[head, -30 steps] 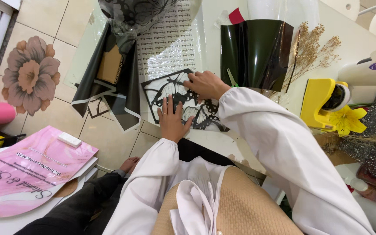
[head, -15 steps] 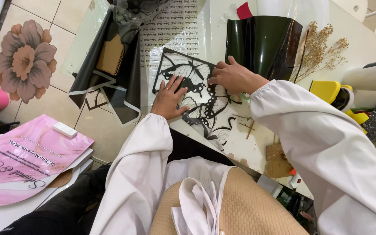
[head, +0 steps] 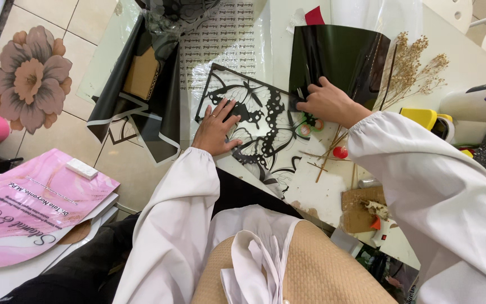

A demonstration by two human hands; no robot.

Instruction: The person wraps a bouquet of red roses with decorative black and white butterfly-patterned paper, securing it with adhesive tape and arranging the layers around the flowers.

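A clear sheet printed with black butterflies (head: 260,121) lies on the white table (head: 322,197). My left hand (head: 216,130) presses flat on the sheet's left part, fingers spread, a ring on one finger. My right hand (head: 326,103) rests at the sheet's right edge, its fingers pinching the edge where it meets a glossy black sheet (head: 338,59). Green-handled scissors (head: 307,124) lie just under my right hand. Both arms wear white sleeves.
Dried twigs (head: 412,67) and thin sticks (head: 330,152) lie to the right, with a yellow object (head: 420,118) and a brown cardboard scrap (head: 361,208). Black wrapping sheets (head: 142,112) hang off the table's left edge. A pink printed bag (head: 29,202) lies at lower left above tiled floor.
The view has shifted. My left hand slid onto the butterfly sheet's left part and my right hand moved right to the sheet's edge by the black sheet.
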